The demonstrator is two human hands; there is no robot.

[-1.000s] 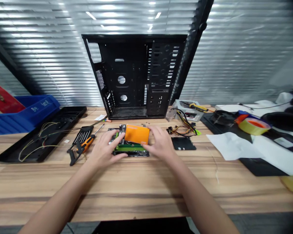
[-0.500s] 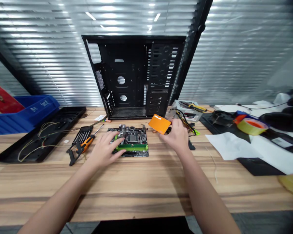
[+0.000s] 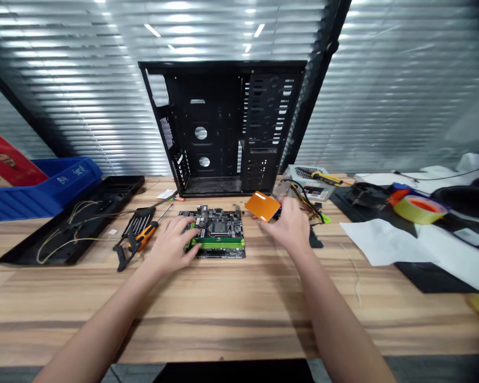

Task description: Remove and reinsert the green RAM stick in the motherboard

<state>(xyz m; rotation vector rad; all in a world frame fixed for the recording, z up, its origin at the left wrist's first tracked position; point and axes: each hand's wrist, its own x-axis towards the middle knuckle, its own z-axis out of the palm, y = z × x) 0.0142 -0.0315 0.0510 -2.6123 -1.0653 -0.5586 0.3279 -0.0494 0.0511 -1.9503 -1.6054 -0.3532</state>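
Note:
A small motherboard [image 3: 219, 234] with green memory slots lies flat on the wooden table [image 3: 231, 303], in front of an open black computer case [image 3: 223, 127]. My left hand [image 3: 171, 244] rests on the board's left edge, fingers spread and curled over it. My right hand [image 3: 291, 226] holds a flat orange drive [image 3: 262, 206] by its right side, tilted and lifted just above the table to the right of the board. A flat black drive [image 3: 315, 239] lies partly hidden behind that hand.
An orange-handled screwdriver [image 3: 146, 234] and a bit holder [image 3: 138, 223] lie left of the board. A black side panel [image 3: 72, 221] with wires and a blue bin [image 3: 40, 186] are far left. A power supply with cables [image 3: 309, 186], tape roll [image 3: 419, 208] and white sheets [image 3: 383, 242] are at right.
My right hand lifted the orange drive off the motherboard and carried it to the right, uncovering the board. My left hand stayed on the board's left edge.

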